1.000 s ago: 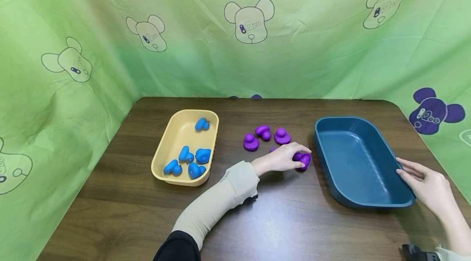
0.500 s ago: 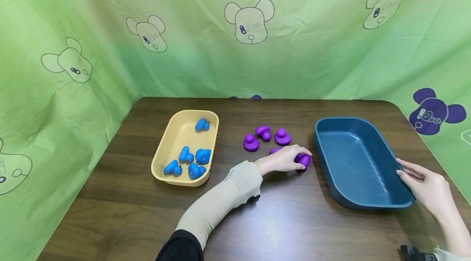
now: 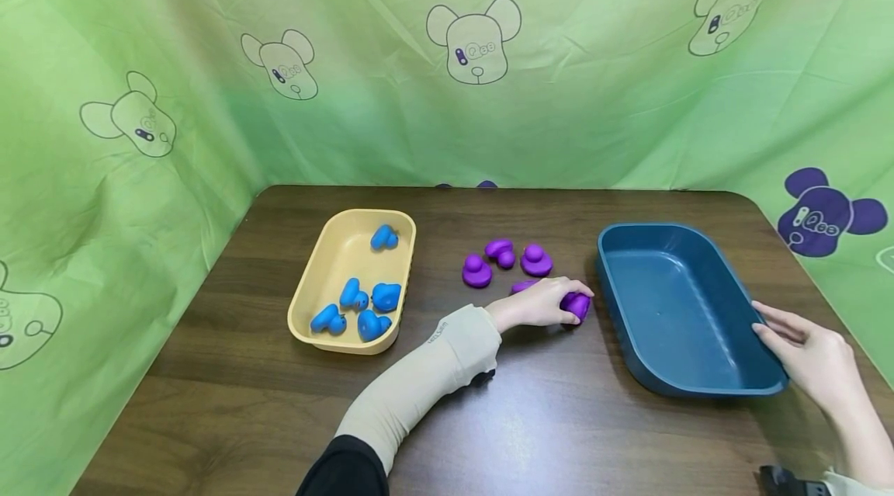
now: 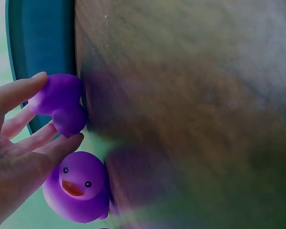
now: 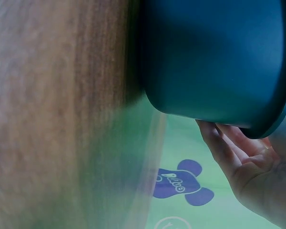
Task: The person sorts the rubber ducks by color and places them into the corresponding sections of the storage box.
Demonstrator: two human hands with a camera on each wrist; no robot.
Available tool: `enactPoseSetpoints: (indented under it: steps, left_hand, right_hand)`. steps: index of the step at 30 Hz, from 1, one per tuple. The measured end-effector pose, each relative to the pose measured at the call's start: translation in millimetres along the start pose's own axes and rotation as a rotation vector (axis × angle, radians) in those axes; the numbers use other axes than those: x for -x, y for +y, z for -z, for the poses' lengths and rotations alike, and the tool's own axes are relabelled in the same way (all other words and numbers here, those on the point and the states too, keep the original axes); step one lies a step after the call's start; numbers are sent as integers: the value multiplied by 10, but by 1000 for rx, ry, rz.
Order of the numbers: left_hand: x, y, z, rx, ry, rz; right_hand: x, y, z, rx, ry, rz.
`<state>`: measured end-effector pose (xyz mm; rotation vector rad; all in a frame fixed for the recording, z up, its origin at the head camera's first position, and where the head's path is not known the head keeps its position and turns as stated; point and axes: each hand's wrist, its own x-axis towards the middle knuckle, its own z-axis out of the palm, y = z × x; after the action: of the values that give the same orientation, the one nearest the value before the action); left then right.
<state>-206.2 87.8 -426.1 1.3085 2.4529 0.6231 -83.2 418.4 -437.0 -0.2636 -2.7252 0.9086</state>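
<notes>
Since a second ago the left hand (image 3: 534, 303) has hardly shifted, its fingers curled round a purple rubber duck (image 3: 576, 304) on the wooden table (image 3: 531, 418), just beside the blue tub (image 3: 680, 310). The right hand (image 3: 803, 352) stays with straight fingers against the tub's right rim, near the table edge, bare wood ahead of both arms. Only the left wrist view shows a second purple duck (image 4: 78, 188) facing out beside the palm.

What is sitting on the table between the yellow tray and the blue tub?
Between the yellow tray and the blue tub, the head view shows purple ducks on the table; the left hand holds one purple duck.
</notes>
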Motion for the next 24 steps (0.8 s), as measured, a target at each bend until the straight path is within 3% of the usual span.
enactPoseSetpoints:
  steps: [5,15,21,24]
  left_hand:
    - [4,8,18,5,6,-4]
    - [6,22,22,13,38,-37]
    - [45,58,98,37,76,-43]
    - [66,72,145,55,92,-36]
  right_hand:
    - [41,-152,34,-13,4,-10]
    - [-12,82,-31,-5,14,-14]
    - [57,-201,61,-31,-11,6]
    - [66,-221,64,-36,-6,9]
